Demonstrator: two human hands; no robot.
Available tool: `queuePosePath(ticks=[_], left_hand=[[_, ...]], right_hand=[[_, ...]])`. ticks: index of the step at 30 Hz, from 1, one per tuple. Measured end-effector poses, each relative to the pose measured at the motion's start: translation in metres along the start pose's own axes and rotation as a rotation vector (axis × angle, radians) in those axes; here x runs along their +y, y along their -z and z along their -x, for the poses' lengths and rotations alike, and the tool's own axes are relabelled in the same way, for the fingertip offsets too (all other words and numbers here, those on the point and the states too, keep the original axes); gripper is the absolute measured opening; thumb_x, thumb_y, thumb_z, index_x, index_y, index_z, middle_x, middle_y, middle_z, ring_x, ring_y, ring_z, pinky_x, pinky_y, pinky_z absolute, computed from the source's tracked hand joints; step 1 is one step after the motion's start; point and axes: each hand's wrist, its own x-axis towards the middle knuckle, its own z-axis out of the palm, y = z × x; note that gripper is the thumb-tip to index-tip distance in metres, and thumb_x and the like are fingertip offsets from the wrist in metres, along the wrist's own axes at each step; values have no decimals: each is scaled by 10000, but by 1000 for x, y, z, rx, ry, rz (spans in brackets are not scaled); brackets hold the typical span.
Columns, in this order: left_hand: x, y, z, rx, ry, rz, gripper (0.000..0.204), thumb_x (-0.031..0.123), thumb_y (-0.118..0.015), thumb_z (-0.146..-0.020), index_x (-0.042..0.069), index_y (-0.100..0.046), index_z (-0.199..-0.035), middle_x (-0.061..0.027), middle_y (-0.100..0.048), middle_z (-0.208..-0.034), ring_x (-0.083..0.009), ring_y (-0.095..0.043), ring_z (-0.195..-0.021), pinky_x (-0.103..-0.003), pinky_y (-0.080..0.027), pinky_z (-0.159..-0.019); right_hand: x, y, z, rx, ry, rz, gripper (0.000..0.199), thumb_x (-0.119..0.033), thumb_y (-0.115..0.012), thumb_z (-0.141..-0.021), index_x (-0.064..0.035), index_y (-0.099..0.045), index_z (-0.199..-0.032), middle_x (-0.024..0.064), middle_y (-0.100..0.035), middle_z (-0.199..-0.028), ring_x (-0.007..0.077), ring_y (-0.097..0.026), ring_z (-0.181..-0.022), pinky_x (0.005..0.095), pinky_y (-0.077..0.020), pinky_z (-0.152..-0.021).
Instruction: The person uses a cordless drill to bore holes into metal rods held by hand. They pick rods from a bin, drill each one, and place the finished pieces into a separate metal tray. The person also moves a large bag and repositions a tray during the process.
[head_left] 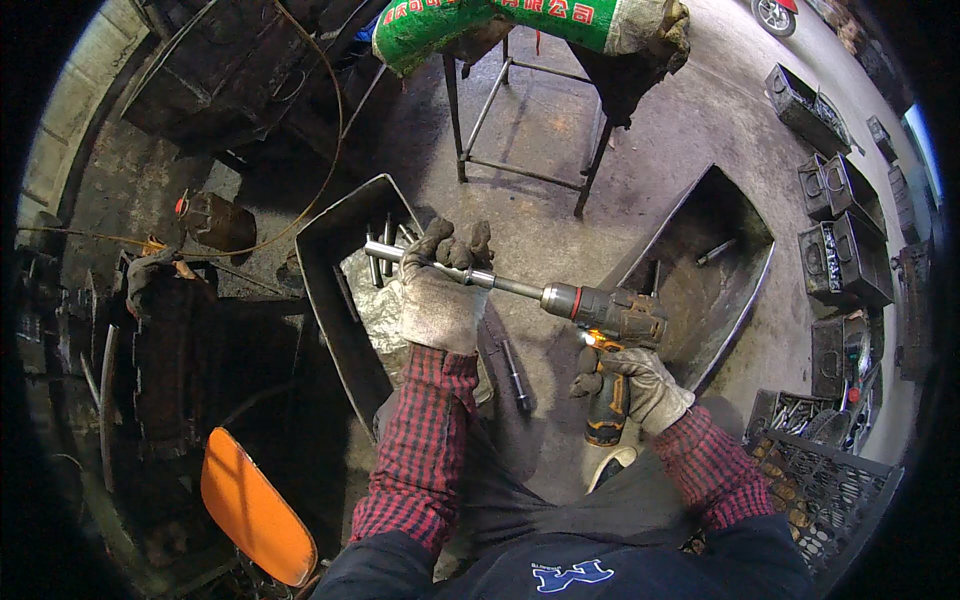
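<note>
From my end I see the cordless drill (640,318) just right of the middle of the frame, nose toward the left, with a long steel rod (515,286) running out from its chuck toward the upper left. The right hand (650,388), gloved, is wrapped around the drill's handle; the left hand (440,305), also gloved, grasps the rod near its far end. I cannot make out exactly where the right index finger sits on the trigger.

I'd judge the drill fairly heavy, with weight in both the body and the battery foot, so the handle is the right place to hold it. The rod looks stiff, smooth and not fragile; its polished metal could slip or turn inside a greasy glove, so I'd favour a firm hold on the thicker length.

Below is a stained concrete floor (545,225), with a loose dark rod (515,372) lying on it. A metal tub holding more rods stands left of centre (318,290), another tub at right (745,315). A green sack (440,32) lies on a metal stand (525,173) at the top; metal boxes (862,262) line the right side, and an orange seat (258,508) shows lower left.
</note>
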Motion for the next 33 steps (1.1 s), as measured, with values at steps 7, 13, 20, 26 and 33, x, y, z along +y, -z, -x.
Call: queuePosePath(ticks=[7,13,20,26,33], left_hand=[[-7,-10,4,50,-14,-19,195,55,-575,-1043,62,-509,-859,47,-295,-638,-115,-329,-497,-456,-611,-994],[-3,-11,2,52,45,11,221,45,-565,-1038,84,-500,-830,55,-257,-652,-115,-296,-517,-414,-619,-900],[-4,-5,1,1,51,0,259,37,-615,-1018,92,-458,-819,45,-279,-609,-113,-314,-482,-453,-618,-972],[0,-3,1,23,20,-26,202,65,-613,-1026,75,-501,-858,25,-358,-626,-163,-406,-518,-448,-595,-1022],[-2,14,4,-45,-373,-781,174,197,-583,-1033,37,-647,-1005,-27,-559,-743,-202,-571,-736,-341,-545,-801]], right_hand=[[4,4,-2,-35,52,80,533,-82,-749,-908,27,-586,-1403,138,-752,-1084,331,-782,-923,534,-642,-923],[10,11,-10,-33,105,109,548,-106,-798,-871,6,-609,-1373,142,-744,-1074,317,-771,-919,517,-645,-920],[3,7,-9,-161,134,133,587,-171,-861,-888,-33,-601,-1396,140,-746,-1144,355,-764,-1038,527,-634,-956],[0,0,-14,-85,229,173,583,-204,-816,-954,-14,-584,-1453,184,-718,-1310,311,-754,-1106,478,-615,-1011],[-4,11,-10,-118,240,390,571,-137,-849,-928,-50,-595,-1433,66,-721,-1268,178,-690,-1142,362,-619,-926]])
